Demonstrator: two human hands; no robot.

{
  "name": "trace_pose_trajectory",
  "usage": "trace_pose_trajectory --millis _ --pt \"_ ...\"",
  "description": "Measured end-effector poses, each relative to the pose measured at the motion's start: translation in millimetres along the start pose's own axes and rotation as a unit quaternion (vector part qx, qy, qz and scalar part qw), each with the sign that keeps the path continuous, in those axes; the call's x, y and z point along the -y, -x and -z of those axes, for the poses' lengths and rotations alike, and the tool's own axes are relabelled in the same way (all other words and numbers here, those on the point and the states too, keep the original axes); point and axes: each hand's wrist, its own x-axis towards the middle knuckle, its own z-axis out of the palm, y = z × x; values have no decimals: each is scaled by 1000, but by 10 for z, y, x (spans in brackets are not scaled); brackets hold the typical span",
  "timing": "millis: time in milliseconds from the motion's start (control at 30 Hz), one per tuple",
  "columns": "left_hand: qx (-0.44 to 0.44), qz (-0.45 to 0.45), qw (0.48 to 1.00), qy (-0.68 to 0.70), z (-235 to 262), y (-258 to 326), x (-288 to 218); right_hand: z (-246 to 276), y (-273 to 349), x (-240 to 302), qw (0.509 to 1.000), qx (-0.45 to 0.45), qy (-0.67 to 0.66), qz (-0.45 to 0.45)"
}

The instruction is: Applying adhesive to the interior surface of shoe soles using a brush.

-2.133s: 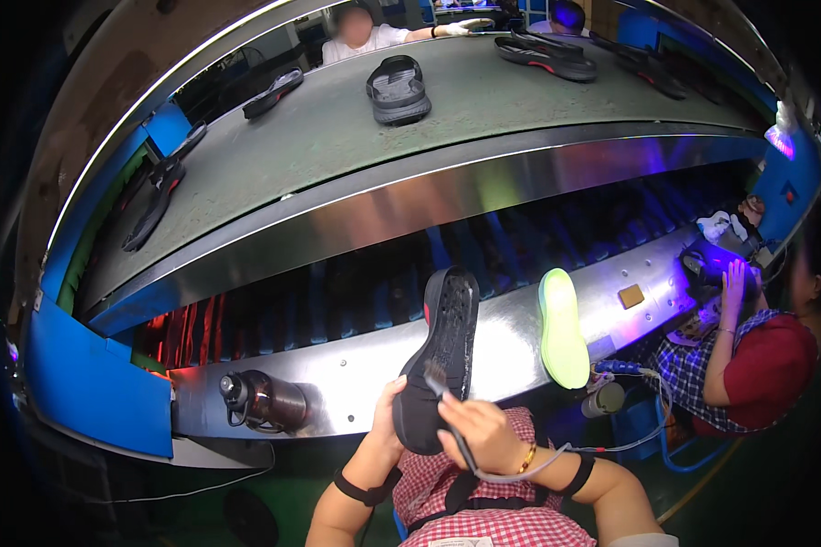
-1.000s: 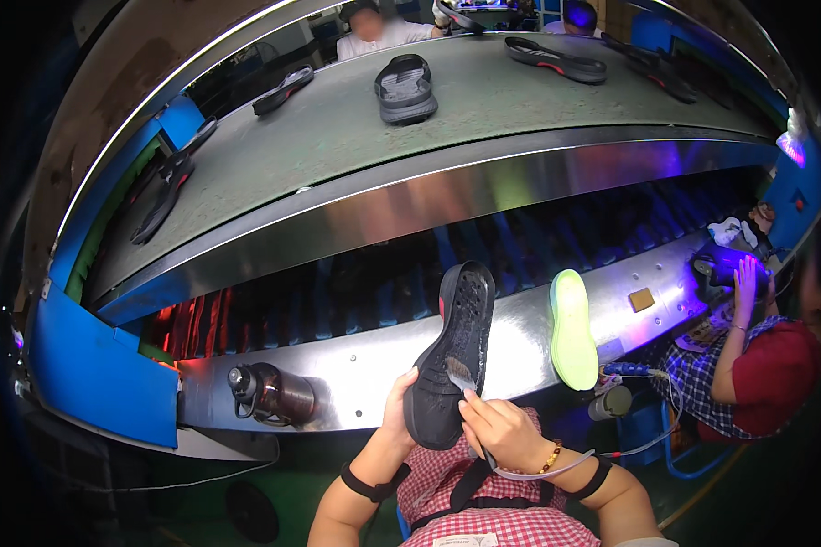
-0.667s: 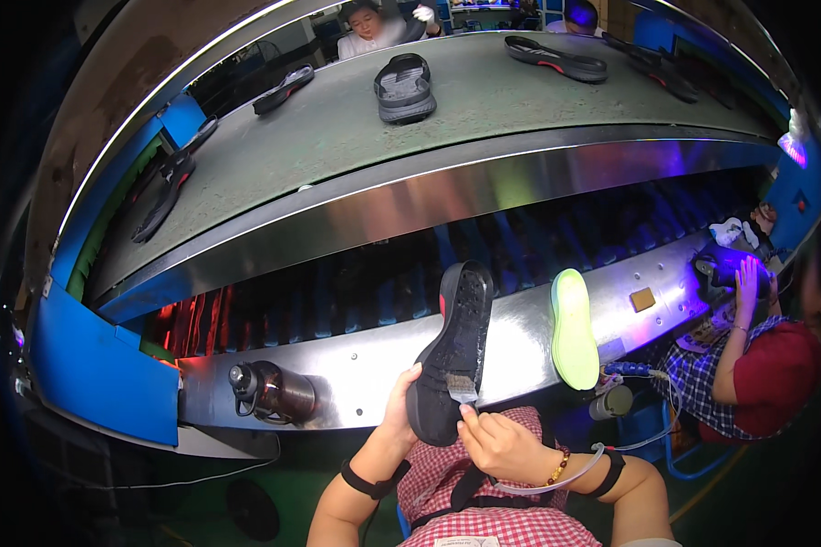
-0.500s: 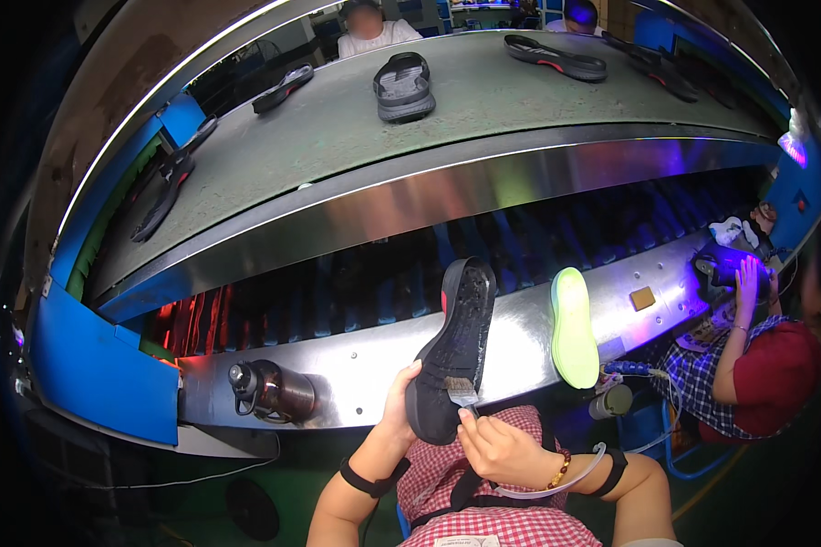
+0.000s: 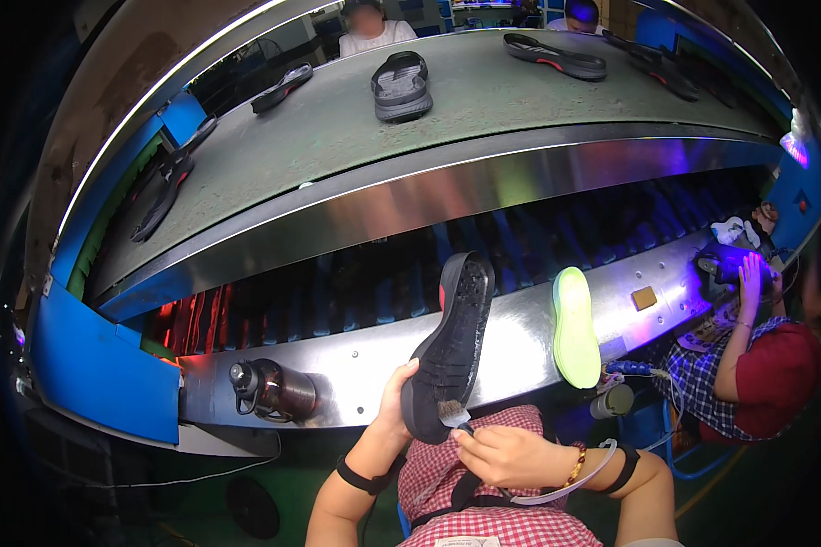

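My left hand [image 5: 394, 401] is closed on the heel end of a black shoe sole [image 5: 453, 337], which is held up over the metal ledge with its inner face toward me. A small brush [image 5: 453, 414] with pale bristles is pinched in my right hand [image 5: 502, 454]. Its bristles touch the inside of the sole near the heel. A clear tube runs along my right wrist. On the ledge to the right lies a bright yellow-green sole [image 5: 575, 328].
A dark bottle [image 5: 274, 389] stands on the metal ledge [image 5: 337, 365] at left; a small tan block [image 5: 644, 298] lies at right. Several black soles sit on the green conveyor belt [image 5: 337, 128] beyond. A co-worker [image 5: 748, 365] works at the right; other people are across the belt.
The brush and my right hand have moved down and slightly left, closer to the heel. The black sole has shifted slightly left and up.
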Motion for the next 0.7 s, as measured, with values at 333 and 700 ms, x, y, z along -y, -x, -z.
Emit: trace_pose_trajectory --millis 333,700 --pt "44 -3 997 57 19 1 77 -84 160 -262 669 -207 -625 -346" --pt "-16 -18 1000 11 -25 88 59 -174 242 -406 937 -162 -263 -163"
